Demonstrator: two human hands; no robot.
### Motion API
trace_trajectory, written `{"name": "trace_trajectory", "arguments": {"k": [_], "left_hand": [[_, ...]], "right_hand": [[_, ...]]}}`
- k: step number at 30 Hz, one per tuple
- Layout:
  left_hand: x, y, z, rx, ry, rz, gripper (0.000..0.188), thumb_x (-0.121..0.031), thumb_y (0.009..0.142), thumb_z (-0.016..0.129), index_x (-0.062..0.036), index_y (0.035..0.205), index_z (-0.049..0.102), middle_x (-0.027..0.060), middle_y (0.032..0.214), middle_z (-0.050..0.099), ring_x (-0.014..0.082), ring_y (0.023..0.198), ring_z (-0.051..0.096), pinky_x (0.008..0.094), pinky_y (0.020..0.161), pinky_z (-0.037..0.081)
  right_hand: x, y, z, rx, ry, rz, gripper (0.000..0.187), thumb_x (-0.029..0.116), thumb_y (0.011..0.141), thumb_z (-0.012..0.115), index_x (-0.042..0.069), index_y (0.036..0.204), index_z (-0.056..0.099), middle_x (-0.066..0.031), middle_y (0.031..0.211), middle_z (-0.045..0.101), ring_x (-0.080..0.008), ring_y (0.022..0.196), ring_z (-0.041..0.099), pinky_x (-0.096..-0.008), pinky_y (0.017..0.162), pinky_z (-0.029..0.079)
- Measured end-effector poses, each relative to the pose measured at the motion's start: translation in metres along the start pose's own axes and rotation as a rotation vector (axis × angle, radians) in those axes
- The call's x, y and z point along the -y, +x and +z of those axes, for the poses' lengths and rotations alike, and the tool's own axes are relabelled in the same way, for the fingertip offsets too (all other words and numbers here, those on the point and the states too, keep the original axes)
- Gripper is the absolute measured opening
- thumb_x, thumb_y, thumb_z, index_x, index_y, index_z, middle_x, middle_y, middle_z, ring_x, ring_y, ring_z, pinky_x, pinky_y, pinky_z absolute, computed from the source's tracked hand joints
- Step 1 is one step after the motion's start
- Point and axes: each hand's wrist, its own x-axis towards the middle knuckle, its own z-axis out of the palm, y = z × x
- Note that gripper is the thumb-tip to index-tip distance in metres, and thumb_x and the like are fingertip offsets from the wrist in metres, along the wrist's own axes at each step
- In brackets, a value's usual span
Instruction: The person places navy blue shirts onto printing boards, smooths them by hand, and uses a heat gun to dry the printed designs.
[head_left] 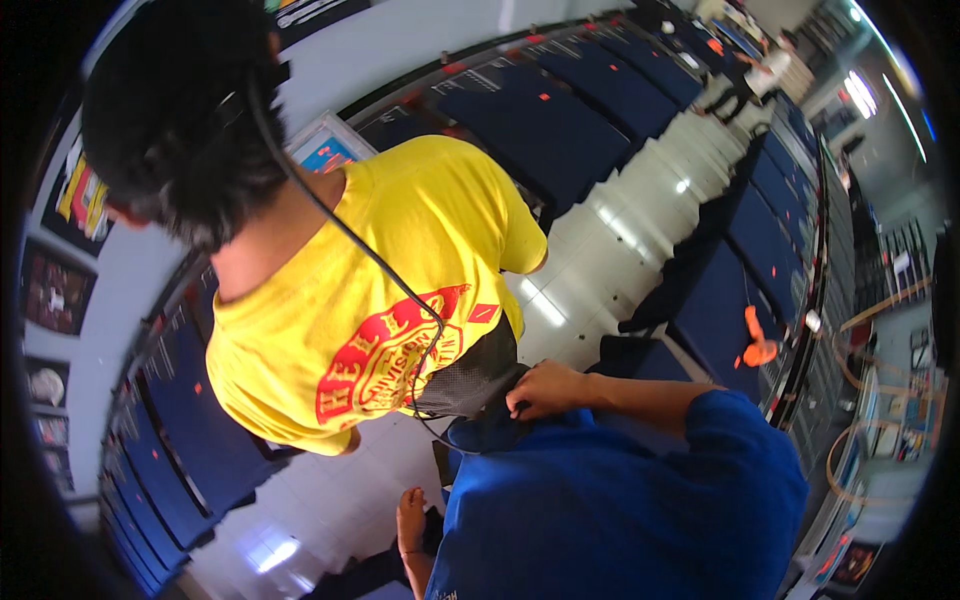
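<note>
My right hand (545,390) reaches in front of my blue shirt (620,500), fingers closed on the edge of a dark mesh-fabric bag (465,378) at the back of a person in a yellow shirt (420,220). A thin black cable (385,262) runs down from that person's head, across the back, to the dark cloth beside my hand. What lies under my fingers is partly hidden. Lower down hangs my left hand (411,518), its fingers loosely apart with nothing visible in them.
Long tables with dark blue panels (550,120) line the aisle on both sides. An orange object (758,340) lies on the right-hand table. Farther along the shiny tiled floor (610,240) stands another person (765,75). Framed pictures (60,288) hang on the left wall.
</note>
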Motion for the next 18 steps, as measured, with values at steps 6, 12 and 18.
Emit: {"name": "trace_trajectory", "arguments": {"k": [6,12,18], "left_hand": [[0.023,-0.03,0.087,-0.179,-0.204,-0.088,0.036,-0.028,0.097,0.057,0.0033,0.111,0.068,0.013,0.097,0.072,0.0202,0.085,0.067,0.0331,0.077,0.052],[-0.025,-0.067,0.172,-0.267,-0.236,-0.065,0.036,-0.028,0.097,0.058,0.004,0.109,0.069,0.0144,0.097,0.072,0.0207,0.086,0.068,0.033,0.079,0.053],[-0.09,-0.09,0.248,-0.376,-0.161,-0.026,0.034,-0.028,0.096,0.058,0.0032,0.102,0.07,0.015,0.095,0.071,0.0222,0.088,0.067,0.0357,0.079,0.052]], "right_hand": [[-0.022,0.0,-0.001,0.079,0.06,-0.281,0.03,0.041,0.092,0.064,0.018,0.111,0.069,-0.0066,0.092,0.072,-0.0306,0.091,0.07,-0.0452,0.077,0.054],[-0.059,-0.005,-0.049,0.25,0.239,-0.288,0.043,0.048,0.094,0.064,0.016,0.123,0.067,-0.0086,0.083,0.068,-0.0248,0.077,0.066,-0.0391,0.066,0.049],[-0.152,-0.05,-0.092,0.178,0.407,-0.226,0.042,0.048,0.094,0.064,0.014,0.118,0.069,-0.0074,0.075,0.064,-0.0225,0.067,0.062,-0.0379,0.064,0.047]]}}
